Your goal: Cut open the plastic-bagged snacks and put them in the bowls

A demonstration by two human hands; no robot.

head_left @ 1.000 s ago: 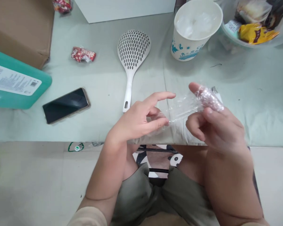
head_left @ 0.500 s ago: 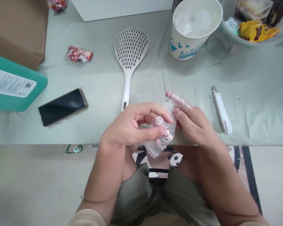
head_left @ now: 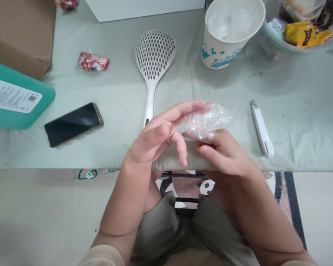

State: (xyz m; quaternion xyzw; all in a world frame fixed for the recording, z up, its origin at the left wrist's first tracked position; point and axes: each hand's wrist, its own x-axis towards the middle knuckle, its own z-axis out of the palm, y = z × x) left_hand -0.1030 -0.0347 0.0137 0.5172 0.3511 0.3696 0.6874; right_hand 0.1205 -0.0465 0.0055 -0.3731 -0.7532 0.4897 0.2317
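Observation:
Crumpled clear plastic wrap lies over the fingers of my right hand near the table's front edge. The right thumb is pressed near its base, with the hand partly curled. My left hand has its fingers spread, and a fingertip touches the wrap's upper part. Behind my left hand lies a white slotted skimmer, its handle end partly hidden by the hand. A white cutter rests to the right of my right hand.
A phone, a teal bottle, a cardboard box and a red wrapped packet are at the left. Farther back stand a white box, a paper cup and a clear tub with snack packets.
My left hand has let go of the lower part of the wrap and spread its fingers. The wrap has moved up over my right fingers, which now point left.

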